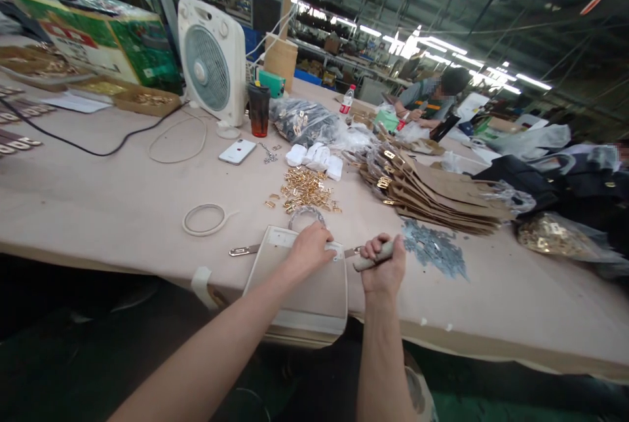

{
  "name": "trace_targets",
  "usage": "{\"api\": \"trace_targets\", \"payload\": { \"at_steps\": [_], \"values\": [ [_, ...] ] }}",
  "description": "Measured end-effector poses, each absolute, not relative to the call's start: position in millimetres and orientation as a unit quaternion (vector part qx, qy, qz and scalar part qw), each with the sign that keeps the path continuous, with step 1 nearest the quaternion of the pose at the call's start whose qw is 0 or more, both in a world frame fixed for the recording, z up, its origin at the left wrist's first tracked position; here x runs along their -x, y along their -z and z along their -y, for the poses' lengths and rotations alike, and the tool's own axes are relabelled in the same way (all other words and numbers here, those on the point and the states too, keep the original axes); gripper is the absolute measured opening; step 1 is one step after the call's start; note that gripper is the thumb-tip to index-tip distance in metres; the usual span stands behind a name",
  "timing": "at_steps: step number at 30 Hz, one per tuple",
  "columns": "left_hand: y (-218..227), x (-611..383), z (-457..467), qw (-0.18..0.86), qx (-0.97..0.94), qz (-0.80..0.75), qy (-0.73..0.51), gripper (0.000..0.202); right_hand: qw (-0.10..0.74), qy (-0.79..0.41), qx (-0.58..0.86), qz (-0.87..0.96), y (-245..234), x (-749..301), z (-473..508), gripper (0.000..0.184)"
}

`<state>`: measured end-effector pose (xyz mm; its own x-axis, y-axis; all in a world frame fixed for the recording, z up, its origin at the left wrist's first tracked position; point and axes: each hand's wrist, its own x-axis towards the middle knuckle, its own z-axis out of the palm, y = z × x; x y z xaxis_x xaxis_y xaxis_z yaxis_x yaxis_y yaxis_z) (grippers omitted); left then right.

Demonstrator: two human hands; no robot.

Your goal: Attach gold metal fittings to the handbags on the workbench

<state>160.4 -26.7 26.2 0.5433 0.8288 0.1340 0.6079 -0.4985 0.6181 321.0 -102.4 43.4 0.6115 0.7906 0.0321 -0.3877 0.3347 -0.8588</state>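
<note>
A cream bag (299, 297) lies at the table's front edge, partly overhanging it. My left hand (310, 248) rests on the bag's upper part with its fingers bent and closed against the edge strip; whatever lies beneath the fingertips is hidden. A strap end with a metal fitting (243, 251) sticks out on the left, and another strap end (352, 251) shows on the right. Just right of the bag, my right hand (384, 265) is wrapped round a light grey cylindrical tool handle (372, 257), held tilted. The tool's working end cannot be made out.
Behind the bag lie gold metal fittings (307, 191) and a clear tape roll (307, 216). A white tape roll (204, 219) is left. Grey metal plates (435, 248) and stacked brown bag pieces (432, 192) lie right. Farther back are a phone (238, 151), a cup (259, 111) and a fan (212, 61).
</note>
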Motion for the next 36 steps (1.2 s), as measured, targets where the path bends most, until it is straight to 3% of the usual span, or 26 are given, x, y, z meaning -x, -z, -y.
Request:
{"api": "trace_targets", "payload": {
  "at_steps": [4, 9, 19, 29, 33, 36],
  "values": [
    [-29, -159, 27, 0.265, -0.837, -0.432, -0.204, 0.026, 0.805, -0.332, 0.416, 0.262, -41, -289, 93, 0.029],
    [-33, -158, 25, 0.281, -0.835, -0.431, -0.196, 0.027, 0.836, -0.238, 0.391, 0.304, -29, -271, 91, 0.038],
    [-37, -156, 24, 0.281, -0.833, -0.445, -0.172, 0.030, 0.840, -0.139, 0.380, 0.362, -14, -256, 85, 0.035],
    [-38, -150, 29, 0.263, -0.855, -0.412, -0.173, 0.021, 0.724, -0.200, 0.550, 0.365, -20, -263, 55, 0.046],
    [-33, -147, 34, 0.234, -0.870, -0.389, -0.194, 0.037, 0.685, -0.239, 0.570, 0.384, -24, -266, 47, 0.047],
    [-28, -147, 37, 0.220, -0.868, -0.395, -0.204, 0.047, 0.715, -0.304, 0.528, 0.343, -30, -273, 52, 0.043]
  ]
}}
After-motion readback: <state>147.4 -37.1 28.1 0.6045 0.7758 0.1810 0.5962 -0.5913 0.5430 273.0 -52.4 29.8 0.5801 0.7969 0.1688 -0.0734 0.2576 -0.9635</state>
